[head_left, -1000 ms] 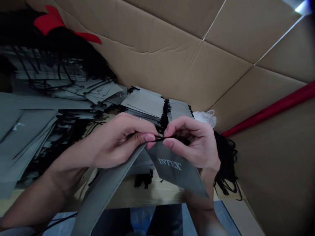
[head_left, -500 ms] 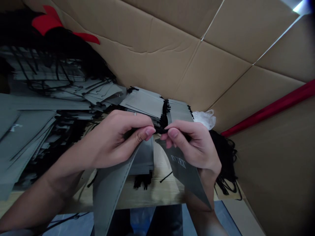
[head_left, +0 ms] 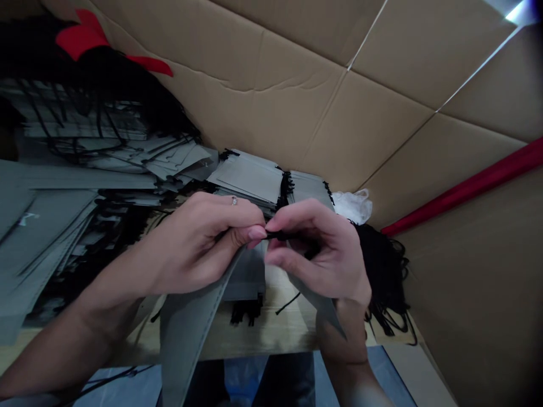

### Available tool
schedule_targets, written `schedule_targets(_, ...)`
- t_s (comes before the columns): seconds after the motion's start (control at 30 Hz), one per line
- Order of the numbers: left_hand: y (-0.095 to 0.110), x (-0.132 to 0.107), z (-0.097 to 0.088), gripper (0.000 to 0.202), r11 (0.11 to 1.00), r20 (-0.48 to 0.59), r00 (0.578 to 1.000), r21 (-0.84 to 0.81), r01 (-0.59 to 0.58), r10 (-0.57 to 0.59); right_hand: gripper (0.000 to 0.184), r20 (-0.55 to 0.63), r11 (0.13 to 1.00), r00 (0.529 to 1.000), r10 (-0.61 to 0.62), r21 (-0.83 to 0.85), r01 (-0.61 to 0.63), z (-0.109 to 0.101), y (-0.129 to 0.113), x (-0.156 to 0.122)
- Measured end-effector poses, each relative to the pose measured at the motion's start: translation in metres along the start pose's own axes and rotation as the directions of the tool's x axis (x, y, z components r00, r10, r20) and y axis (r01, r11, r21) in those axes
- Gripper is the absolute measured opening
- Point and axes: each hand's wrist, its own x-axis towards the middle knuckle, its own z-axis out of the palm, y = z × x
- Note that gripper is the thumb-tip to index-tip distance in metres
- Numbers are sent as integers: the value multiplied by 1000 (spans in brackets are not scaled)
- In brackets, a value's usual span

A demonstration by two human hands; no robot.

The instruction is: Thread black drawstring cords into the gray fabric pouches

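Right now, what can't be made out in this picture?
All in the head view:
Black cord: partly hidden by the right hand; any knot can't be told.
Right gray flap: upper part hidden by the same hand.
Left gray flap: lower end cut off by the bottom edge.
White mark at far left: too small and blurred to read.

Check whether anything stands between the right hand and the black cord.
Nothing visible does: the black cord runs from the pinching left hand in among the fingers of the right hand. The stitched grey flap hangs lower, out of the way.
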Motion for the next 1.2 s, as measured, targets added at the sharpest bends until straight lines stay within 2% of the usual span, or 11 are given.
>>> schedule_targets(0.1, 0, 0, 2, 34, 1000, -1, 1000, 10, -1, 1, 27, -53, 1000, 999, -7, -17, 6, 5, -2, 1)
schedule_targets(0.23, 0, 0, 1, 34, 999, 18, 1000, -51, 7, -6, 33, -96, 996, 993, 74, 63, -68, 4, -2, 2)
schedule_targets(0.4, 3, -2, -2, 32, 980, 37, 999, -198, 36, -29, 32, -67, 972, 991, 118, 211, -102, 6, 3, 0)
schedule_targets(0.57, 9, -2, -5, 36, 980, 11, 997, -186, 71, -70, 33, -75, 937, 989, 129, 335, -97, 11, 9, 0)
schedule_targets(0.73, 5, -1, -4, 36, 994, -2, 999, -98, 42, -42, 40, -80, 946, 982, 172, 291, -142, 7, 7, 5)
schedule_targets(0.83, 4, 0, -3, 38, 998, -1, 999, -49, 34, -34, 41, -64, 967, 984, 168, 203, -152, 2, 1, 7)
schedule_targets(1.03, 10, 1, -8, 39, 992, 0, 993, -45, 119, -119, 24, -167, 998, 984, 55, 11, -54, -4, -10, 2)
schedule_targets(1.2, 9, 1, -10, 39, 993, -3, 994, -41, 108, -108, 14, -216, 997, 976, 21, -74, -38, -6, -12, -1)
